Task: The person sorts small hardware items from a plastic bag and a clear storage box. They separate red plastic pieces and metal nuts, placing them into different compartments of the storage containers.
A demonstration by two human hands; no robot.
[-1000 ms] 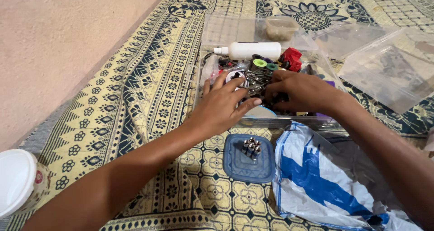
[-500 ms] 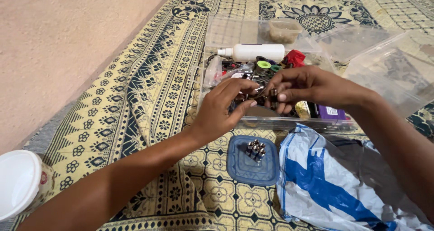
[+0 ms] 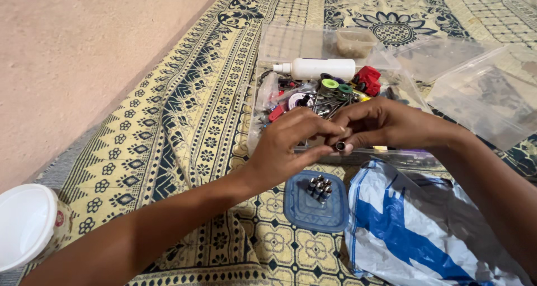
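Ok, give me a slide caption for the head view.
Both hands pinch a small dark socket above a blue lid of sockets.

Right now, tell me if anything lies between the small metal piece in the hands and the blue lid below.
Nothing visible: the small metal piece sits above open mat, with the blue lid and its cluster of metal pieces unobstructed below.
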